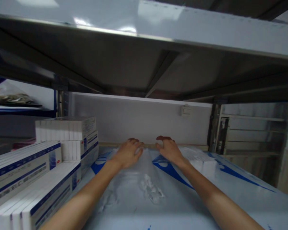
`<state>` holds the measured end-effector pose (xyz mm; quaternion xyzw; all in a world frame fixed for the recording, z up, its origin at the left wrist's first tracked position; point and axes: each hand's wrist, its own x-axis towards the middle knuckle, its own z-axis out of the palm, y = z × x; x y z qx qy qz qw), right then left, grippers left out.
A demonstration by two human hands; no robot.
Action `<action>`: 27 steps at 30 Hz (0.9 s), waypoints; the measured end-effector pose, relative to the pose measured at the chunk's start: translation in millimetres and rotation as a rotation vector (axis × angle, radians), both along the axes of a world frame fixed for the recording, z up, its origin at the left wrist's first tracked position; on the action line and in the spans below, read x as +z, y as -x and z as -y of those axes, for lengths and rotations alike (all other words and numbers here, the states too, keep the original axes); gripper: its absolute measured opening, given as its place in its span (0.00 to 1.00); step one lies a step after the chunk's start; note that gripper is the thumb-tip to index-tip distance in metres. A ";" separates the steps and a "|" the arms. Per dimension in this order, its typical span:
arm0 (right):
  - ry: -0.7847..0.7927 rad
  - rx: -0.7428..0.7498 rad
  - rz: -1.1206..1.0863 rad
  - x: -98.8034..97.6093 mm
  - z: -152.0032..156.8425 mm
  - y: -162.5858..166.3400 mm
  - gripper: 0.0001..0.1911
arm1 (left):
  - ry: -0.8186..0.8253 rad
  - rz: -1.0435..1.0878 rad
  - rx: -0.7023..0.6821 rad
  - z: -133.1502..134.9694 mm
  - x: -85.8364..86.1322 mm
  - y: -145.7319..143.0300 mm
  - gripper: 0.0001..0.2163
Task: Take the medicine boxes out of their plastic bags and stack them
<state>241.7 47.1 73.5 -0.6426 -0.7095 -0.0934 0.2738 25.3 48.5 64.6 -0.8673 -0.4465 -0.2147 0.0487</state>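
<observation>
Both arms reach to the back of the shelf surface. My left hand (127,153) is over the far end of a clear plastic bag (136,180), palm down, fingers stretched forward and thumb apart. Whether it touches the plastic I cannot tell. My right hand (170,150) is to the right of the bag, near the rear edge, with bent fingers and the thumb spread away; nothing shows in it. The bag lies flat, crumpled at its near end. Beyond my right wrist sits a white box (207,164) partly covered by clear plastic wrap (194,153).
White cartons with blue stripes (69,188) are stacked in rows along the left. The shelf surface (177,207) is pale with blue printed shapes. A metal upper shelf (124,60) hangs low overhead. Behind are a wall switch (186,111) and a metal post (215,127).
</observation>
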 end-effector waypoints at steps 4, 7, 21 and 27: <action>-0.005 -0.186 0.134 -12.8 20.8 -49.3 0.25 | -0.246 -0.043 -0.319 48.2 -14.1 -49.1 0.15; 0.075 -0.320 0.195 -25.1 24.9 -70.3 0.29 | -0.325 -0.162 -0.393 71.4 -36.3 -74.7 0.13; 0.285 -0.423 0.323 -44.4 22.3 -61.6 0.38 | -0.564 -0.281 -0.467 81.2 -76.2 -81.3 0.13; 0.250 -0.408 0.353 -45.7 25.9 -47.5 0.35 | -0.508 -0.279 -0.471 83.1 -76.9 -80.1 0.12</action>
